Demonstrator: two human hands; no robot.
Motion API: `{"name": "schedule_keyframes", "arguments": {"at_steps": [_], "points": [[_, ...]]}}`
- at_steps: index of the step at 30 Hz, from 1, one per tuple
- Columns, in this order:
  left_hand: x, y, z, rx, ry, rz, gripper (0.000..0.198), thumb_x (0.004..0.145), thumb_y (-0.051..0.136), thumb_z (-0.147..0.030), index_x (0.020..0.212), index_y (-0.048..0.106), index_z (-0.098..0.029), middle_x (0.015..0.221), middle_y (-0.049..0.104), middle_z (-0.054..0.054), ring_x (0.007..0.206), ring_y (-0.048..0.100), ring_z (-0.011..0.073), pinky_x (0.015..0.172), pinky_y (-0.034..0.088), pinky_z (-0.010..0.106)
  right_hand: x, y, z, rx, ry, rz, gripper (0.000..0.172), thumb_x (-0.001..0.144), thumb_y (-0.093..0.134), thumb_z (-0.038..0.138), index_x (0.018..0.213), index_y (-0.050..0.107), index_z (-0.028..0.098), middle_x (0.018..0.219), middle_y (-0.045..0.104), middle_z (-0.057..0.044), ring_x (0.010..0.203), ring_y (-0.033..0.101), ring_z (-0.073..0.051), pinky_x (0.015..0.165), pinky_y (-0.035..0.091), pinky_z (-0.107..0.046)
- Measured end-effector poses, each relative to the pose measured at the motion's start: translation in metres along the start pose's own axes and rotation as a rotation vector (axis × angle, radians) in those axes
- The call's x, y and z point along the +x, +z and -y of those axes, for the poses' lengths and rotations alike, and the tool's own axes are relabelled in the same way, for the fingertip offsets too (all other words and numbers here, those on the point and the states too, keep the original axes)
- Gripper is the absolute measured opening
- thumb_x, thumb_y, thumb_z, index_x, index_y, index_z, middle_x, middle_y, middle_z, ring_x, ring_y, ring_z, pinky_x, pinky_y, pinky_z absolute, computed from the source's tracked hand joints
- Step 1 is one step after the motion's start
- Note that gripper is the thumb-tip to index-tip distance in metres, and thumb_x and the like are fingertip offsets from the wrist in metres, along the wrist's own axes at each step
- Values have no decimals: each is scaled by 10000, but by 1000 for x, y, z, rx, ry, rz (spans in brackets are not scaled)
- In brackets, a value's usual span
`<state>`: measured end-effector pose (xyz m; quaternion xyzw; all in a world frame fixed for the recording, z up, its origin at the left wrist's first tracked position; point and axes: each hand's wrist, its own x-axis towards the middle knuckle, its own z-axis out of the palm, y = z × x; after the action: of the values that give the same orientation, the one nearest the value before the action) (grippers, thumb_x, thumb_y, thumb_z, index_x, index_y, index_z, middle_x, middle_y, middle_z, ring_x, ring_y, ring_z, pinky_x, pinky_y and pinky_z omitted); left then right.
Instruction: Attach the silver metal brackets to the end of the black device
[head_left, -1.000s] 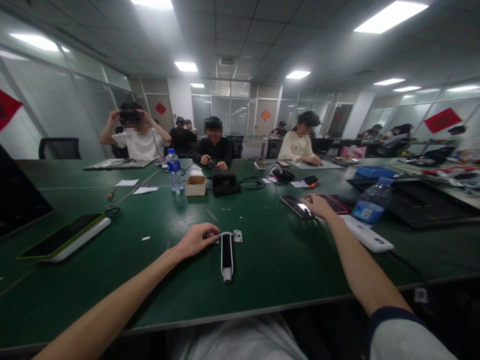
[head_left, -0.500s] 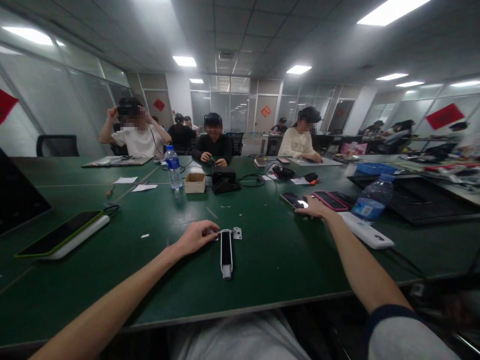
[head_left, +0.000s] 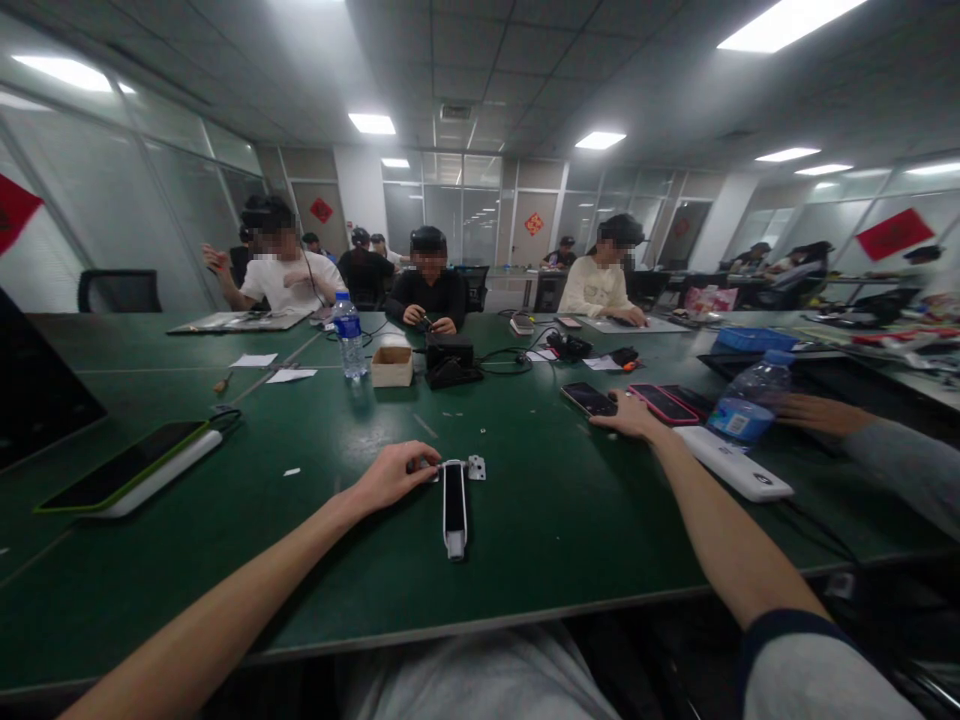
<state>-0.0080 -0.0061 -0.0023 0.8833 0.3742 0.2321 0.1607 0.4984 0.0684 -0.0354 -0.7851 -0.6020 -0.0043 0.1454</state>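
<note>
A narrow black and white device point(head_left: 454, 506) with a small metal bracket point(head_left: 475, 467) at its far end lies on the green table point(head_left: 525, 540) in front of me. My left hand point(head_left: 391, 475) rests at the device's far end, fingers curled onto its metal tip. My right hand point(head_left: 628, 413) is stretched out flat on the table, its fingers beside a dark phone point(head_left: 589, 399) and a pink-cased phone point(head_left: 661, 403).
A white power bank point(head_left: 739, 466) and a water bottle point(head_left: 749, 403) lie to the right, where another person's hand point(head_left: 814, 411) reaches in. A green-edged tablet point(head_left: 124, 471) lies at left. A bottle point(head_left: 349, 339), cardboard box point(head_left: 391, 366) and black device point(head_left: 449, 361) stand mid-table. Several people sit opposite.
Another person's hand and sleeve have come in from the right beside the water bottle. A person opposite lowered their raised arm. My hands stay in place.
</note>
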Motion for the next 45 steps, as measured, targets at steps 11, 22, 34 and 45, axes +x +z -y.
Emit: {"name": "schedule_keyframes", "arguments": {"at_steps": [11,22,34,45], "points": [[0,0,-1,1,-11,9,174,853,602,-262,998,662,-186,892,663,16,727,585,143,690,467,249,-11,0,31,-106,54,8,838,780,513,667,1389,383,107,1325,437,-256,1224,417,-413,949,340,-507],[-1,-2,-5,-18,-31,10,179,857,596,-284,987,664,-183,918,666,25,740,586,149,691,469,252,-60,2,156,100,-692,-39,343,889,521,324,1195,576,180,1154,590,-114,1071,517,-240,926,408,-375],[-2,-3,-10,-6,-58,2,190,858,595,-295,990,659,-175,903,663,27,729,582,151,688,471,262,-84,12,207,331,-828,88,258,909,525,284,1121,634,186,1070,588,-99,997,541,-212,891,449,-384],[-2,-6,-18,-2,-77,18,179,850,598,-259,987,664,-164,905,673,33,741,583,151,686,463,252,-142,-17,216,550,-1002,214,165,826,637,290,936,624,168,930,620,-36,821,562,-155,735,474,-291]]}}
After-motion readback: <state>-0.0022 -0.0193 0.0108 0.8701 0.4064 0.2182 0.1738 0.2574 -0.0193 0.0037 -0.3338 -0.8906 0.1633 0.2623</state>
